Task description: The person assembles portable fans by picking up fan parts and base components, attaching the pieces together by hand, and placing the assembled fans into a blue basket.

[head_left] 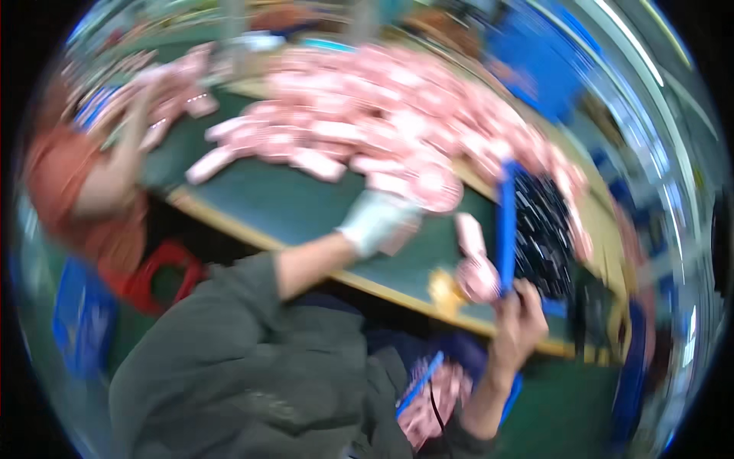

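The whole picture is smeared by motion. My left hand point(375, 222), in a white glove, reaches over the table at the near edge of a heap of pink plastic pieces point(336, 99). It touches a pink piece with a round ribbed head point(432, 185), shaped like a small handheld fan; its fingers are too blurred to read. My bare right hand point(520, 325) is at the near corner of a blue tray point(506, 229), fingers bent together; what they hold, if anything, cannot be made out. Another pink fan-shaped piece point(477, 268) lies beside the tray, close to a yellow item point(443, 292).
Many small dark parts point(541, 237) fill the blue tray. At the left, another person in orange point(84, 191) reaches toward more pink pieces. A red stool point(164, 275) and a blue bin point(82, 317) stand below. Pink pieces point(440, 398) also lie in a container by my lap.
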The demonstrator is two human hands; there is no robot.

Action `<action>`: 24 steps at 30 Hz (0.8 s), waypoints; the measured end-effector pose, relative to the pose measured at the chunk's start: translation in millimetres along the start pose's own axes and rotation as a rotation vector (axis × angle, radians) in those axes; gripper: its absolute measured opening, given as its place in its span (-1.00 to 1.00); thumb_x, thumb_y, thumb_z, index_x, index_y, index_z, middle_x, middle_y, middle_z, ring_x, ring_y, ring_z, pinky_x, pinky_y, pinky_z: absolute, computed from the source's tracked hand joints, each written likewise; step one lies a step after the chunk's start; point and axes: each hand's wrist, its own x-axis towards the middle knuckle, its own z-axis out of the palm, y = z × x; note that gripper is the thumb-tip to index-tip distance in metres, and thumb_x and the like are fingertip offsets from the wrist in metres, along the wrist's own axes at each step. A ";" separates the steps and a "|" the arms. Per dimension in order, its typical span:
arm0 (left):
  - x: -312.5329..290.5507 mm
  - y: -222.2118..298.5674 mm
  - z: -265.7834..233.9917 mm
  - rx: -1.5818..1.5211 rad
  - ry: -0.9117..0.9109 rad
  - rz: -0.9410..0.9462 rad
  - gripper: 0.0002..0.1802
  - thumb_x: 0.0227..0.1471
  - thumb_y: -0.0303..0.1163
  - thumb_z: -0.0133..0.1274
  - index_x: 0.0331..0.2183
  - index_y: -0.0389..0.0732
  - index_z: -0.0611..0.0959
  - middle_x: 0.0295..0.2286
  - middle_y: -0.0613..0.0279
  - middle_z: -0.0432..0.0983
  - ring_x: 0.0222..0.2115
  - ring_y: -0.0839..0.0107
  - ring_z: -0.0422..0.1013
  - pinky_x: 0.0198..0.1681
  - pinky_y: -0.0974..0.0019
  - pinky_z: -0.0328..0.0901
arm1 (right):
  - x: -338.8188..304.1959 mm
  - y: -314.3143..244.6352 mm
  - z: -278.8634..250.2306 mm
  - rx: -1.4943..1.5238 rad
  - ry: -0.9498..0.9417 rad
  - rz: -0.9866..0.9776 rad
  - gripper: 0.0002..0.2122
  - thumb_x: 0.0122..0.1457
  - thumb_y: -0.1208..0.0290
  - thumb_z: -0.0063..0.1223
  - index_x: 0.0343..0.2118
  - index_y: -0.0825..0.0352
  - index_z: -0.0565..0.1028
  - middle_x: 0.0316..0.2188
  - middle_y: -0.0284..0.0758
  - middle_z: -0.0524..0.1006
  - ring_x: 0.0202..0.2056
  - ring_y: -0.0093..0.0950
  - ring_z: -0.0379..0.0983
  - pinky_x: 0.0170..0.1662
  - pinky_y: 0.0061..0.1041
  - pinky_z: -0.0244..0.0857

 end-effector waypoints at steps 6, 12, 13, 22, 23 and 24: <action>-86.2 13.4 37.4 -0.209 -0.103 0.106 -0.77 0.01 -0.30 0.18 -0.30 -0.22 0.63 -0.41 0.38 0.54 -0.39 0.62 0.41 -0.25 0.49 0.31 | -25.5 -45.8 43.2 -0.031 -0.085 -0.306 -0.91 0.03 0.75 0.01 -0.37 0.57 0.48 -0.48 -0.25 0.44 -0.44 -0.49 0.40 -0.35 -0.57 0.30; -152.4 41.4 54.6 -0.195 -0.130 0.061 -0.38 0.15 0.16 -0.15 -0.57 -0.24 0.50 -0.70 0.29 0.36 -0.75 0.47 0.31 -0.68 0.41 0.21 | -42.5 -75.3 81.6 -0.197 -0.020 -0.781 -0.86 -0.07 0.79 0.08 -0.41 0.50 0.47 -0.44 -0.20 0.45 -0.43 -0.26 0.38 -0.39 -0.37 0.28; -150.2 38.7 51.7 -0.081 -0.191 0.116 -0.42 0.21 0.05 -0.19 -0.57 -0.27 0.50 -0.71 0.26 0.39 -0.73 0.49 0.34 -0.67 0.41 0.22 | -42.1 -82.7 80.8 -0.327 -0.002 -0.909 -0.85 -0.08 0.78 0.08 -0.41 0.48 0.47 -0.44 -0.21 0.45 -0.44 -0.27 0.38 -0.41 -0.37 0.25; -119.9 2.5 22.8 0.235 -0.173 0.293 -0.76 0.12 -0.38 -0.14 -0.51 -0.30 0.48 -0.62 0.11 0.36 -0.58 0.42 0.36 -0.55 0.33 0.23 | -39.0 -66.4 108.9 -0.527 -0.025 -1.232 -0.89 0.06 0.46 0.12 -0.41 0.39 0.51 -0.17 -0.09 0.49 -0.35 -0.21 0.41 -0.35 -0.25 0.24; -125.6 25.1 18.8 0.248 -0.168 0.249 -0.73 0.15 -0.34 -0.14 -0.49 -0.31 0.50 -0.62 0.21 0.39 -0.57 0.49 0.31 -0.53 0.35 0.24 | -44.8 -65.7 111.7 -0.560 -0.039 -1.135 -0.85 0.09 0.39 0.14 -0.45 0.38 0.52 -0.16 -0.12 0.49 -0.37 -0.20 0.41 -0.32 -0.23 0.27; -123.2 23.8 17.5 0.074 -0.135 0.181 -0.68 0.15 -0.23 -0.09 -0.48 -0.29 0.52 -0.60 0.35 0.41 -0.57 0.58 0.27 -0.55 0.40 0.23 | -41.2 -63.2 116.3 -0.550 -0.052 -1.124 -0.80 0.10 0.33 0.14 -0.42 0.40 0.54 -0.15 -0.13 0.49 -0.37 -0.21 0.41 -0.31 -0.24 0.29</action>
